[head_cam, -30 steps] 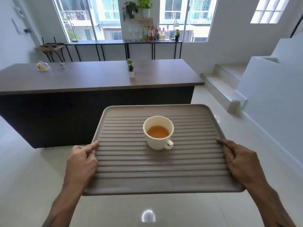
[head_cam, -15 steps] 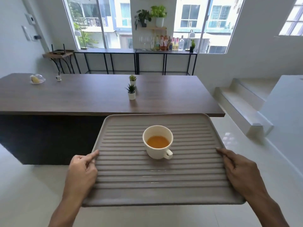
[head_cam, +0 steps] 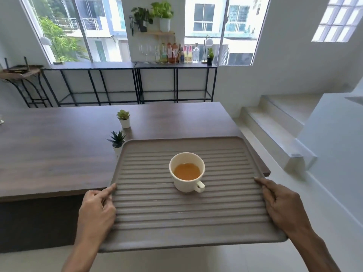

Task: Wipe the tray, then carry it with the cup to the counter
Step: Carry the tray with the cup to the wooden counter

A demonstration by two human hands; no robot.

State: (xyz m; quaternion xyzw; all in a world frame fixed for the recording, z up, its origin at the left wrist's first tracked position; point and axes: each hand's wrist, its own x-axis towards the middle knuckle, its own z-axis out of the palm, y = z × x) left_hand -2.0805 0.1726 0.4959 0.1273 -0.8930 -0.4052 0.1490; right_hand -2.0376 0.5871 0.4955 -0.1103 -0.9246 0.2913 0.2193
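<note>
Left hand point(head_cam: 96, 211) and right hand point(head_cam: 282, 207) grip tray point(head_cam: 176, 218) side edges; cup point(head_cam: 186, 171) upright mid-tray. Far edge overhangs counter point(head_cam: 59, 154) front edge, right of spiky plant point(head_cam: 117, 141).

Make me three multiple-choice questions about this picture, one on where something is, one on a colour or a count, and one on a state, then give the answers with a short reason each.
1. Where is the cup?
A. on the counter
B. on the ribbed tray
C. on the floor

2. How many small potted plants stand on the counter?
A. none
B. two
C. four

3. How is the tray being held?
A. by one hand only
B. by both hands, one at each side edge
C. it lies on the stairs, untouched

Answers:
1. B, the cup stands near the middle of the tray's ribs.
2. B, one potted plant stands behind another potted plant, just left of the tray's far corner.
3. B, the left hand grips the left edge and the right hand the right edge.
</note>
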